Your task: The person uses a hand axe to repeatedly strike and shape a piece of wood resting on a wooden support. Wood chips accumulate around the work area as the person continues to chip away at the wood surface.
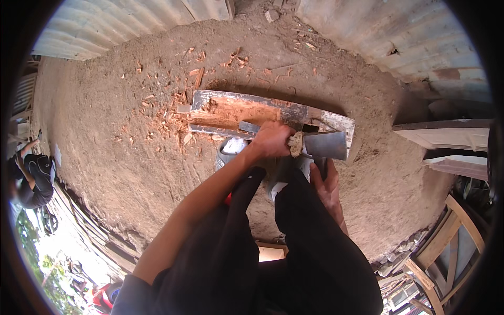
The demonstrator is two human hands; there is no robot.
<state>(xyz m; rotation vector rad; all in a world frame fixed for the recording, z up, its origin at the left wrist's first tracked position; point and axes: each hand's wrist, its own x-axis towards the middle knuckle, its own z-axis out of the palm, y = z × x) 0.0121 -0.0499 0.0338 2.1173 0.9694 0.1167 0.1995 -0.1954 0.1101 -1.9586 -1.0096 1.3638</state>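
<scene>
Gripping the axe (323,146) with both hands, basically. Left hand (273,139) is wrapped tight around the top of the handle right behind the head, where there's a frayed, pale bit of wood or wadding poking out next to the knuckles. Right hand (326,185) is lower down, fingers curled around the handle just under the blade, though the handle itself is mostly hidden so I can't see how firmly that one's closed.

Axe head is a flat grey wedge, lying sideways over the right end of a wooden block (247,115) that sits on the dirt ground (105,121). That block is dark and weathered on the outside, with a fresh orange-red patch hacked out along its top face. Reddish wood chips (173,118) are scattered all around the left side of it and further up the dirt.

Legs in black trousers (304,231) come up from the bottom, and a pale shoe (231,149) is planted right against the near edge of the block. Corrugated metal sheets (105,23) fence in the far side.
</scene>
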